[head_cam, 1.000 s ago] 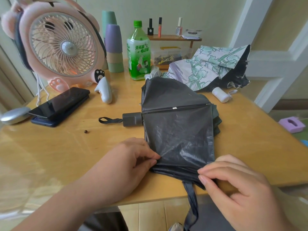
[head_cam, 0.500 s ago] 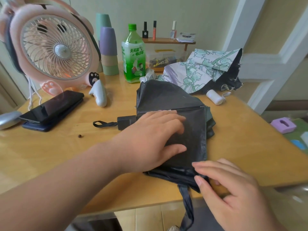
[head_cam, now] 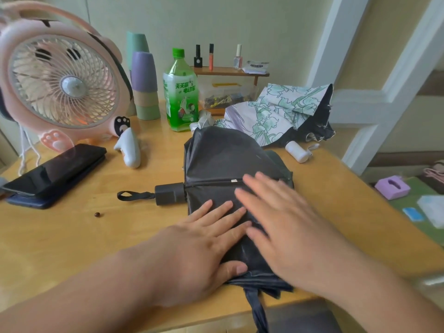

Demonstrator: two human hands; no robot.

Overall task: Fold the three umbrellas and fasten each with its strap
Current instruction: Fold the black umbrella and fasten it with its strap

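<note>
**Entry 1: left grip** (head_cam: 192, 246). Fingers are straight and slightly apart, with your palm flat on the black nylon folding umbrella (head_cam: 223, 155). A second ago it pinched the canopy's near hem. Half a second ago it had already flattened out.

**Entry 2: right grip** (head_cam: 283, 227). It is open and spread, laid on the canopy just right of the left grip, with its fingertips reaching the exposed rib. Its outline is blurred, so it is probably sweeping. Half a second ago it was pinching the hem, and that pinch is now released.

**Entry 3: black umbrella.** It lies on the pale wooden bench (head_cam: 72, 236) under both grips, collapsed but loose. Its stubby black handle (head_cam: 169, 193) sits ahead and left of the left grip. The dark fabric strap (head_cam: 258, 311) dangles off the bench edge, nearer you than both grips and unfastened.

**Entry 4: floral-print umbrella** (head_cam: 271, 111). It lies crumpled well beyond the right grip's fingertips, untouched. A third umbrella cannot be made out.

**Reading:** you have gone from gathering the hem to pressing the panel flat. The pleats look set but not rolled. Rolling the canopy, then wrapping it with the strap, should come next. No umbrella is fastened yet.
</note>
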